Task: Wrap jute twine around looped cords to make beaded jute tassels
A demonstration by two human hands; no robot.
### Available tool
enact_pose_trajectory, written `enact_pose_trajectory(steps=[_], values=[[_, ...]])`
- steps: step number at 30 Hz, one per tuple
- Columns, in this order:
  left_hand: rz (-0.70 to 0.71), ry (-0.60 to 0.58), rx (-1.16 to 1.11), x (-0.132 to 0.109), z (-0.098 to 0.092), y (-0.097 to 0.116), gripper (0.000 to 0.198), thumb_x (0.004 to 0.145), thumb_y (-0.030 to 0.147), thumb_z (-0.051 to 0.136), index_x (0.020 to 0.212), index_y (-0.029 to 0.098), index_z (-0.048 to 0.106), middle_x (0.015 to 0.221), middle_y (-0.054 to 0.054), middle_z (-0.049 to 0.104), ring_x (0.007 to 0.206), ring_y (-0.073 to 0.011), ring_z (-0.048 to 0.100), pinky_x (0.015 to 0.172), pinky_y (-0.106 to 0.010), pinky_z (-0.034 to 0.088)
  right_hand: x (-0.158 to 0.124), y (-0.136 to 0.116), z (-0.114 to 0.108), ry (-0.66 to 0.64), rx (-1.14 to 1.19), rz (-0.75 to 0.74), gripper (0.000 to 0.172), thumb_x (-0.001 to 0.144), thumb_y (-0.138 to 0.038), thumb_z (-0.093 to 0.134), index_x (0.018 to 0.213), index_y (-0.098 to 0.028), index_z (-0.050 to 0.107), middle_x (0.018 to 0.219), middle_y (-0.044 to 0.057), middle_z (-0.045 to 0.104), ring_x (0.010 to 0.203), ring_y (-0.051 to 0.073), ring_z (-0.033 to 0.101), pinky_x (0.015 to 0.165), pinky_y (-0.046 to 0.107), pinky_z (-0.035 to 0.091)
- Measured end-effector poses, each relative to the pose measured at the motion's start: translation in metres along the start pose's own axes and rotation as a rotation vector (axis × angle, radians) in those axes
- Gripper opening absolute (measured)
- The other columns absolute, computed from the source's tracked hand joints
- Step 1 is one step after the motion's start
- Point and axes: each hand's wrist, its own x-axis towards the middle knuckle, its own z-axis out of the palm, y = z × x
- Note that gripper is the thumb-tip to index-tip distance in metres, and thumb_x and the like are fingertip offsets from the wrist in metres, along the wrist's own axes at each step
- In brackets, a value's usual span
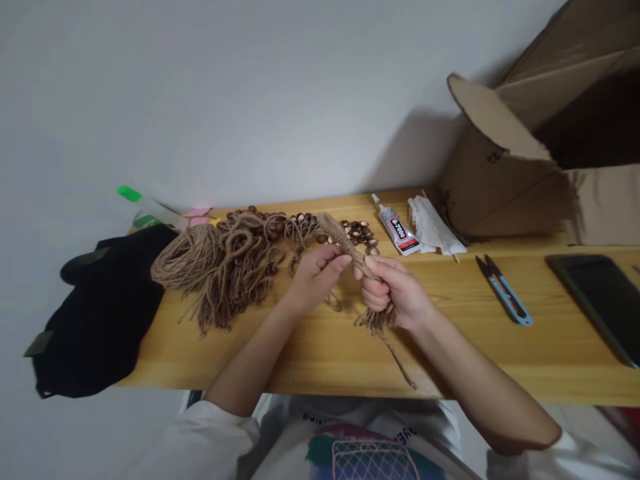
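A bundle of brown jute twine (337, 231) is held above the table, its upper part tightly wrapped and looped at the top. My right hand (397, 287) is closed around the lower part, and a frayed tassel (380, 319) hangs out below it with one long strand. Against the wrapped part, the thumb and fingers of my left hand (320, 275) pinch the twine; whether they grip a single strand is too small to tell. Behind my hands lie dark brown nut-like pieces (357, 233), some with pale faces.
To the left are a twine ball (183, 260), a heap of finished-looking twine tassels (235, 287) and a black cloth item (110, 307). A glue tube (400, 230), white tissue (433, 227), blue thread snips (505, 293), a phone (597, 300) and a cardboard box (500, 180) are at right.
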Motion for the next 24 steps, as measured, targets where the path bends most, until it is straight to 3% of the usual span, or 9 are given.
enact_pose_trajectory(steps=[3,6,8,10,13,16,18,20,24], values=[[-0.102,-0.062,-0.171,-0.002,0.005,0.005,0.037,0.070,0.048,0.071,0.079,0.013,0.060,0.048,0.007,0.048,0.032,0.0002,0.023,0.034,-0.017,0.016,-0.002,0.000,-0.001,-0.050,-0.018,-0.023,0.028,0.077,-0.040,0.065,0.071,-0.014,0.056,0.041,-0.013,0.024,0.034,0.001,0.012,0.032,0.014,0.013],[-0.094,-0.039,-0.290,-0.002,0.010,0.005,0.039,0.066,0.046,0.075,0.080,0.014,0.057,0.052,0.005,0.056,0.029,0.0012,0.023,0.032,-0.016,0.015,-0.002,0.001,-0.002,-0.111,-0.031,-0.001,0.030,0.078,-0.043,0.063,0.074,-0.016,0.053,0.042,-0.013,0.024,0.034,0.002,0.012,0.033,0.014,0.014],[-0.061,-0.002,-0.285,-0.002,0.011,0.004,0.038,0.065,0.045,0.075,0.075,0.014,0.055,0.050,0.005,0.055,0.028,0.0008,0.023,0.031,-0.015,0.015,-0.002,0.000,-0.004,-0.116,-0.097,0.012,0.030,0.081,-0.046,0.059,0.078,-0.016,0.053,0.043,-0.011,0.032,0.034,0.003,0.019,0.034,0.015,0.018],[-0.036,0.042,-0.211,0.000,0.009,0.002,0.038,0.066,0.045,0.075,0.070,0.014,0.053,0.046,0.007,0.051,0.028,0.0003,0.024,0.031,-0.015,0.016,-0.001,-0.002,-0.007,-0.076,-0.243,-0.027,0.030,0.083,-0.046,0.055,0.082,-0.016,0.055,0.049,-0.006,0.046,0.038,0.005,0.035,0.039,0.017,0.030],[0.013,0.146,-0.034,0.001,0.008,0.001,0.035,0.068,0.044,0.072,0.067,0.015,0.053,0.041,0.010,0.042,0.031,-0.0007,0.026,0.034,-0.016,0.020,0.001,-0.002,-0.012,0.069,-0.580,-0.249,0.024,0.078,-0.035,0.060,0.094,-0.017,0.057,0.079,0.003,0.064,0.070,0.013,0.060,0.067,0.027,0.048],[0.033,0.262,0.109,0.003,0.011,-0.001,0.028,0.070,0.039,0.069,0.067,0.015,0.054,0.044,0.009,0.043,0.037,-0.0025,0.034,0.039,-0.016,0.027,0.005,0.006,-0.013,0.233,-1.001,-0.476,0.044,0.072,-0.021,0.060,0.114,-0.017,0.051,0.114,0.010,0.061,0.102,0.021,0.058,0.091,0.038,0.045],[0.013,0.303,0.150,0.005,0.016,-0.003,0.024,0.072,0.036,0.067,0.069,0.015,0.055,0.047,0.008,0.046,0.041,-0.0042,0.040,0.042,-0.017,0.031,0.009,0.014,-0.012,0.319,-1.263,-0.534,0.048,0.075,-0.020,0.054,0.122,-0.013,0.046,0.121,0.017,0.058,0.107,0.026,0.056,0.093,0.043,0.044],[-0.015,0.320,0.152,0.005,0.021,-0.006,0.021,0.073,0.034,0.065,0.070,0.016,0.055,0.047,0.008,0.046,0.042,-0.0051,0.041,0.042,-0.017,0.032,0.012,0.023,-0.008,0.428,-1.460,-0.548,0.041,0.083,-0.021,0.045,0.122,-0.008,0.048,0.116,0.022,0.060,0.104,0.029,0.057,0.090,0.045,0.045],[-0.065,0.324,0.084,0.005,0.027,-0.010,0.024,0.074,0.035,0.065,0.069,0.016,0.052,0.044,0.010,0.038,0.036,-0.0032,0.033,0.038,-0.016,0.024,0.016,0.029,-0.002,0.604,-1.733,-0.399,0.037,0.092,-0.020,0.029,0.115,-0.006,0.054,0.104,0.022,0.065,0.087,0.029,0.062,0.075,0.040,0.047]])
